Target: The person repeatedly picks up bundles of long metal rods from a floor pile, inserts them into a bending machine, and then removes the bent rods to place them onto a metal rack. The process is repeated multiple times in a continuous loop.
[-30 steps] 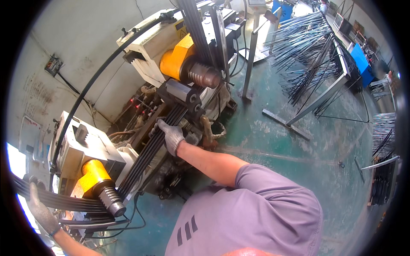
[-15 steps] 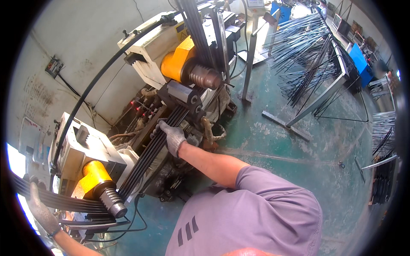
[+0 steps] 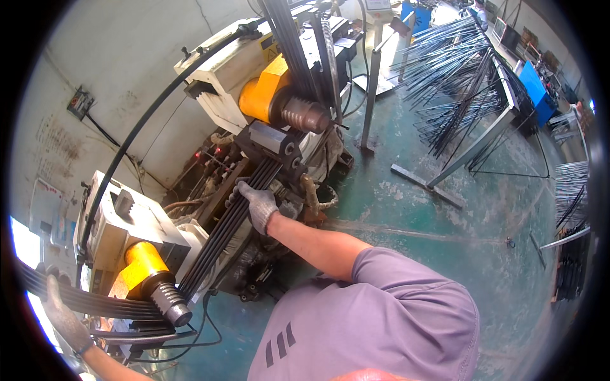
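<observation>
Looks like the bending step: black rods [image 3: 213, 247] lie along the machine [image 3: 124, 216], between the yellow-collared spindles. Right hand [image 3: 259, 206] curls round them mid-span; left hand [image 3: 68, 320] is on their left run — closure hard to tell. Next move likely calls for even, two-handed support. Containers: none discernible — rack [image 3: 473, 149] carries loose rods.

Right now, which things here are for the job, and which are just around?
For the job:
- long, thin black rods
- grey-gloved left hand and right hand
- ridged dark metal cylinder

Probably just around:
- thin, shiny metal rods, heaped
- flat blue panel
</observation>
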